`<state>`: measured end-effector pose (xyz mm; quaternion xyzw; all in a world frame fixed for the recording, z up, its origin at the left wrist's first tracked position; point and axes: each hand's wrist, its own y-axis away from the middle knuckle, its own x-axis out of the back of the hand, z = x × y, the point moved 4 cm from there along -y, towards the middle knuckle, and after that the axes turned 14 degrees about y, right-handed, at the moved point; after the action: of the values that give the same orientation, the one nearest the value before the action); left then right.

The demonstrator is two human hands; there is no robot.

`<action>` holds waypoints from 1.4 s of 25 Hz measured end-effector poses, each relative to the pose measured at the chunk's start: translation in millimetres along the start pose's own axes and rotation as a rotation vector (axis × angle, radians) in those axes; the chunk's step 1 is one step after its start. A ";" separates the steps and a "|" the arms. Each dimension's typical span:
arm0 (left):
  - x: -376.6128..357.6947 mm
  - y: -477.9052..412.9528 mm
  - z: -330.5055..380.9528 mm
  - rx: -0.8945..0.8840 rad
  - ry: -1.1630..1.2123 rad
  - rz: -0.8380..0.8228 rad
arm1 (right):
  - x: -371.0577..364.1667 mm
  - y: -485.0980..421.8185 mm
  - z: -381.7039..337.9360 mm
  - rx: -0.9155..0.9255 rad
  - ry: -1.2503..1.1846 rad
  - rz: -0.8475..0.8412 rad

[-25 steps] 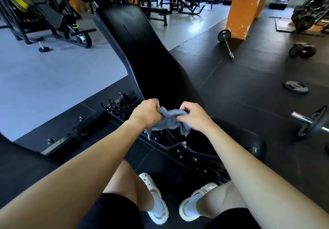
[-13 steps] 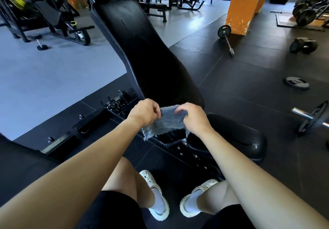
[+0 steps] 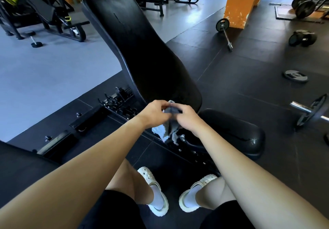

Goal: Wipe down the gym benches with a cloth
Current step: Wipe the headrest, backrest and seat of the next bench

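I hold the grey cloth (image 3: 170,120) with both hands: my left hand (image 3: 154,112) and my right hand (image 3: 187,120) pinch its upper part between curled fingers, and the rest hangs under them. Just behind my hands stands the inclined bench back (image 3: 138,47); the bench seat (image 3: 236,132) is just right of them.

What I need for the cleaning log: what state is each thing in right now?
cloth: bunched, lower end hanging free.
left hand: grips the cloth's top.
right hand: grips the cloth's top.
backrest: tilted up, no hand on it.
seat pad: no hand on it.
weight plate: lying flat on the floor.
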<state>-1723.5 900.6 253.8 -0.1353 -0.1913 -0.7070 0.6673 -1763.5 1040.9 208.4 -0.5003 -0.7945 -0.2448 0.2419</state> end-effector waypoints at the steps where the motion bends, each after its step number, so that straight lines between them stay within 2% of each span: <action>1: -4.3 -1.3 1.6 -0.003 0.063 -0.027 | -3.0 -1.7 2.8 -0.070 -0.153 -0.004; 4: -14.0 -5.5 0.6 0.035 0.073 -0.107 | -11.9 -1.8 19.9 -0.260 -0.478 0.051; 6: -17.2 -6.9 -1.2 0.013 -0.070 -0.133 | -21.0 -4.1 37.7 -0.349 -0.563 0.121; 8: -13.7 -9.5 -2.8 -0.008 -0.202 -0.061 | -21.1 -5.7 48.5 -0.413 -0.595 0.255; 11: -2.0 -20.3 -9.1 -0.008 -0.341 0.076 | 3.2 -7.8 41.1 -0.350 -0.492 0.575; 13: 5.6 -31.0 -15.4 0.013 -0.413 0.114 | 16.6 -10.6 27.0 -0.235 -0.386 0.704; 15: 10.0 -38.8 -21.7 0.020 -0.473 0.144 | 8.9 -20.1 17.7 -0.063 -0.316 0.625; 17: 11.9 -47.2 -30.4 -0.006 -0.547 0.174 | -25.4 -37.4 19.8 0.086 -0.232 0.332; 18: 12.6 -50.6 -35.2 -0.030 -0.602 0.183 | -46.0 -42.7 24.1 0.140 -0.135 0.238; 19: 13.9 -53.4 -39.3 -0.065 -0.668 0.192 | -62.9 -47.8 30.1 0.180 -0.010 0.225; 21: 18.1 -58.8 -45.5 -0.158 -0.814 0.209 | -81.5 -56.0 36.0 0.185 0.220 0.304; 23: 19.6 -65.0 -47.2 -0.245 -0.932 0.206 | -87.2 -63.2 37.2 0.174 0.334 0.279; 26: 18.2 -78.3 -46.7 -0.322 -0.975 0.183 | -84.9 -76.3 43.4 0.241 0.530 0.228; 32: 8.1 -105.5 -40.6 -0.321 -0.987 0.196 | -54.9 -138.6 69.0 0.175 0.531 0.242; 35: 6.9 -113.0 -37.7 -0.290 -1.013 0.178 | -23.3 -180.9 93.5 0.003 0.416 0.244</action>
<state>-1834.1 881.6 213.2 -0.5662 -0.3778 -0.5128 0.5232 -1932.8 1015.4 95.8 -0.5309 -0.6616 -0.3105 0.4289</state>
